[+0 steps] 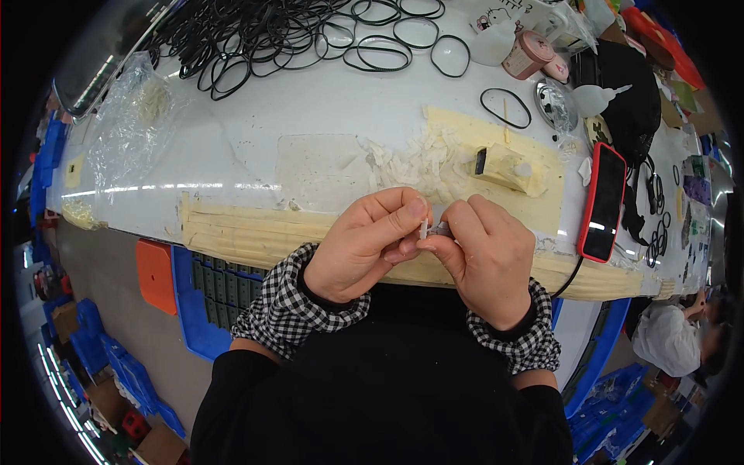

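Observation:
Above the table's near edge, my left hand [353,246] and my right hand [492,260] meet with their fingertips almost touching. The left thumb and fingers pinch a small white strip-like piece [424,229], held upright. A small grey piece [442,229], whose kind I cannot make out, is gripped between the right thumb and curled fingers, against the white piece. Just beyond the hands lies a heap of pale cream scraps [422,159] on yellowish sheeting. Behind my right hand stands a tape-wrapped block [508,170] with a dark end.
Many black rubber rings [240,39] lie tangled at the far left, one loose ring [505,108] nearer. A red-edged phone [603,203] stands at the right. Crumpled clear plastic [136,116] lies left. Below the table are blue crates [190,310] and an orange stool [156,275]. Another person [670,337] sits far right.

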